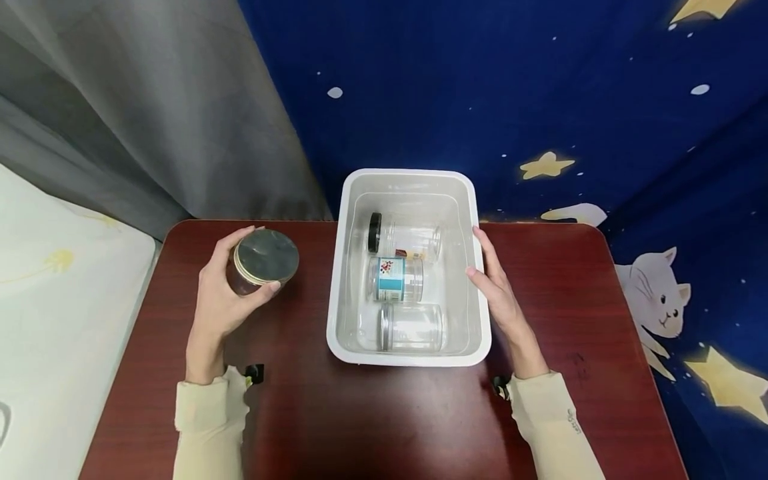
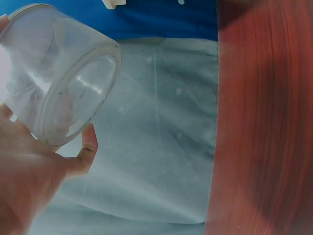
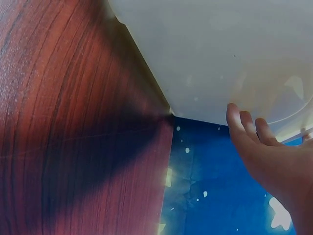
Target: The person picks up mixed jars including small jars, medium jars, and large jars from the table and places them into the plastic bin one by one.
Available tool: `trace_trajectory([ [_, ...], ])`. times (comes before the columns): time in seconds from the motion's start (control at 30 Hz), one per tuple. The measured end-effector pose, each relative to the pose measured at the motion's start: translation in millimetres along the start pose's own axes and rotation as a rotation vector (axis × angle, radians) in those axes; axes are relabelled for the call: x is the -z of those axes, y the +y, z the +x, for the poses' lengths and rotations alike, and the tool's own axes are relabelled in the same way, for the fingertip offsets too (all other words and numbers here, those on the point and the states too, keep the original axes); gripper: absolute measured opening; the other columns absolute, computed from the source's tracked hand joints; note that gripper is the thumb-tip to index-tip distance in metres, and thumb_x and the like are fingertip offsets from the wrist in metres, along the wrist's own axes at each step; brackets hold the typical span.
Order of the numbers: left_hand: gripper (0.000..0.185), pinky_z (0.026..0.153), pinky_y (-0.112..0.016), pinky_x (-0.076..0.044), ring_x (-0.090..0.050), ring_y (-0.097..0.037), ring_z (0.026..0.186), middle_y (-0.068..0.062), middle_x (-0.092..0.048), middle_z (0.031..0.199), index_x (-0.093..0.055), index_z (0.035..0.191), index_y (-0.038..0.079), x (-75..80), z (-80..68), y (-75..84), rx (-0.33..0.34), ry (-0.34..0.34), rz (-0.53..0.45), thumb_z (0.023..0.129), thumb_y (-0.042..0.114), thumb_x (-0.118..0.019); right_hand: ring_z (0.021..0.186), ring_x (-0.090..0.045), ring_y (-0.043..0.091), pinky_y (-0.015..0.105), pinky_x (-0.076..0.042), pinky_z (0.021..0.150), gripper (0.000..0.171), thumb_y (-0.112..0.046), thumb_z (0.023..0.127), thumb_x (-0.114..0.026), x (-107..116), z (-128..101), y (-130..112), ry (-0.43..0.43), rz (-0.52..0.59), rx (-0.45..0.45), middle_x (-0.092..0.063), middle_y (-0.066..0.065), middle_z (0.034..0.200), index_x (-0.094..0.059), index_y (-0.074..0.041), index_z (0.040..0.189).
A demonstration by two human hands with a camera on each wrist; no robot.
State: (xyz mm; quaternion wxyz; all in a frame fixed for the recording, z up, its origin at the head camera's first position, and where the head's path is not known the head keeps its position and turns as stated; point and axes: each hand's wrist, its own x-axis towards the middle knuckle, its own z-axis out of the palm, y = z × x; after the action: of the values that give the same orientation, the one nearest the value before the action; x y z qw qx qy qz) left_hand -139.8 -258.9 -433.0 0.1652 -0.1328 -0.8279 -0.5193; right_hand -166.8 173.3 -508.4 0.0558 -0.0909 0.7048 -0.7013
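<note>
My left hand grips a clear jar with a shiny dark lid, over the left side of the table. The left wrist view shows the jar's round base tilted toward the camera. My right hand holds the right rim of a white plastic tub, thumb over the edge and fingers along the outer wall. Inside the tub, three clear jars lie on their sides: a black-lidded jar at the back, a blue-labelled jar in the middle, and a silver-lidded jar in front.
The tub stands at the back middle of a dark red wooden table. Behind it hang a grey curtain and a blue curtain with stars. A white surface adjoins the table's left side.
</note>
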Motion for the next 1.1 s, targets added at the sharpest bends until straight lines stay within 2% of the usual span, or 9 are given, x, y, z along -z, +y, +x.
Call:
trace_trajectory([
  [0.07,0.086,0.092,-0.018,-0.041,-0.055,-0.008,0.115,-0.019,-0.057,0.137,-0.049,0.143,0.002,-0.2,2.2,2.4,0.004,-0.003,0.004,0.063,-0.005,-0.080,0.136,-0.032,0.035,0.028,-0.044,0.096,0.066,-0.009,0.101,-0.046,0,2,-1,-0.004,0.018,0.007,-0.023,-0.004,0.161,-0.023,-0.029,0.158],
  [0.17,0.085,0.092,-0.019,-0.042,-0.054,-0.008,0.115,-0.019,-0.056,0.137,-0.050,0.143,0.002,-0.5,6.8,7.7,0.005,-0.011,0.006,0.064,-0.004,-0.079,0.137,-0.030,0.034,0.026,-0.041,0.097,0.066,-0.009,0.101,-0.047,1,5,-2,-0.002,0.025,0.014,-0.023,-0.005,0.161,-0.023,-0.030,0.158],
  [0.37,0.081,0.091,-0.019,-0.041,-0.053,-0.007,0.116,-0.019,-0.058,0.134,-0.052,0.141,0.002,-3.2,15.1,20.5,-0.016,-0.015,0.031,0.065,0.000,-0.078,0.136,-0.031,0.036,0.030,-0.042,0.098,0.067,-0.008,0.100,-0.047,1,4,-2,0.003,0.050,0.006,-0.024,-0.004,0.160,-0.023,-0.030,0.158],
  [0.5,0.081,0.092,-0.021,-0.039,-0.050,-0.012,0.117,-0.017,-0.060,0.134,-0.053,0.141,0.003,-6.1,21.0,27.2,-0.038,-0.029,0.031,0.065,0.003,-0.079,0.136,-0.030,0.038,0.032,-0.042,0.098,0.067,-0.008,0.100,-0.047,0,3,-1,0.005,0.057,0.003,-0.024,-0.004,0.160,-0.023,-0.031,0.158],
  [0.8,0.079,0.092,-0.018,-0.040,-0.052,-0.009,0.115,-0.017,-0.061,0.132,-0.056,0.139,0.003,-13.5,25.4,32.5,-0.047,-0.034,0.044,0.064,0.004,-0.080,0.137,-0.030,0.034,0.031,-0.042,0.098,0.065,-0.010,0.101,-0.046,-1,2,2,-0.003,0.061,0.003,-0.022,-0.002,0.161,-0.021,-0.028,0.159],
  [1.1,0.078,0.092,-0.018,-0.041,-0.053,-0.008,0.114,-0.016,-0.062,0.131,-0.057,0.137,0.003,-16.7,35.9,40.0,-0.075,-0.031,0.033,0.063,0.006,-0.081,0.137,-0.030,0.032,0.031,-0.041,0.099,0.066,-0.009,0.101,-0.046,-1,0,3,0.002,0.058,0.013,-0.021,-0.002,0.161,-0.022,-0.027,0.159],
])
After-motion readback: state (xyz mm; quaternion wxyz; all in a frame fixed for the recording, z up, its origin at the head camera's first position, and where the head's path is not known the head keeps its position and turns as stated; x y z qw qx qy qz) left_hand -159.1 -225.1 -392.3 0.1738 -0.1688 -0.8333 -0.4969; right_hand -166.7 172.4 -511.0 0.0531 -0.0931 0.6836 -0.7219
